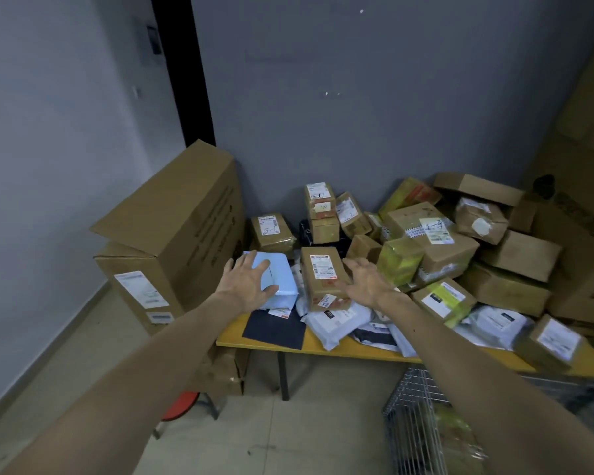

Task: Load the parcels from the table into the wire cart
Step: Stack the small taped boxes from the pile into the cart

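Head view is showing most parcels [432,241] crowding the worktop [357,349], so loading is barely starting. The cart [413,399] below is perhaps holding something, but it is blurred. Left grip [251,282], fingers spread, is resting on a blue parcel [285,273]; right grip [367,282], released, is hovering beside a brown box [323,269].

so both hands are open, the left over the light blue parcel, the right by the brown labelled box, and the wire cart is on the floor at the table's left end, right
Not quite, the cart is misplaced. The head view shows the wire cart on the floor in front of the right half of the table, not at its left end. The rest holds.
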